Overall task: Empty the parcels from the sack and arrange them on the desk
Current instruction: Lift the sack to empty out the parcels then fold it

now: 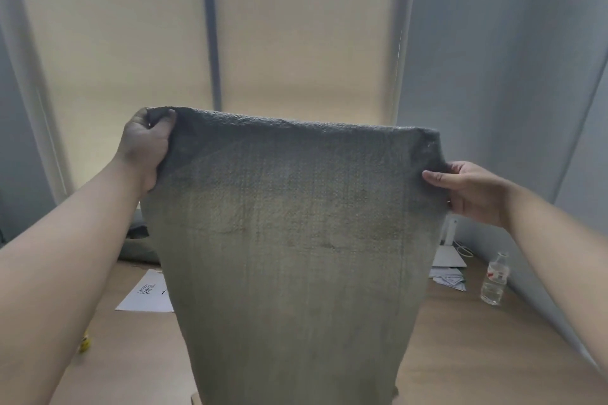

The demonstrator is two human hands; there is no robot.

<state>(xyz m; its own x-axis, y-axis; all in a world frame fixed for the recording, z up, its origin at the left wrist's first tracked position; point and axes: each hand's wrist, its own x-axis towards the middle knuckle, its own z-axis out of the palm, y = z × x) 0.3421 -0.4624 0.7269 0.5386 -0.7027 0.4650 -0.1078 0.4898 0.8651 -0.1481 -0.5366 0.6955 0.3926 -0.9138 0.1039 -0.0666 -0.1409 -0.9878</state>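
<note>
A grey-green woven sack (pixel 289 240) hangs in front of me, held up high above the wooden desk (pixel 460 339). My left hand (pixel 144 148) grips its top left corner. My right hand (pixel 473 191) pinches the top right corner. The sack hangs flat and hides the middle of the desk. A pale corner, maybe a parcel (pixel 196 399), shows under the sack's bottom edge; I cannot tell for sure. No other parcel is in sight.
A white sheet with dark characters (pixel 144 293) lies on the desk at left, with a small yellow thing (pixel 85 344) nearer me. At right stand a clear water bottle (pixel 493 279), loose papers (pixel 449 278) and a white device (pixel 449 256). Closed blinds and grey walls rise behind.
</note>
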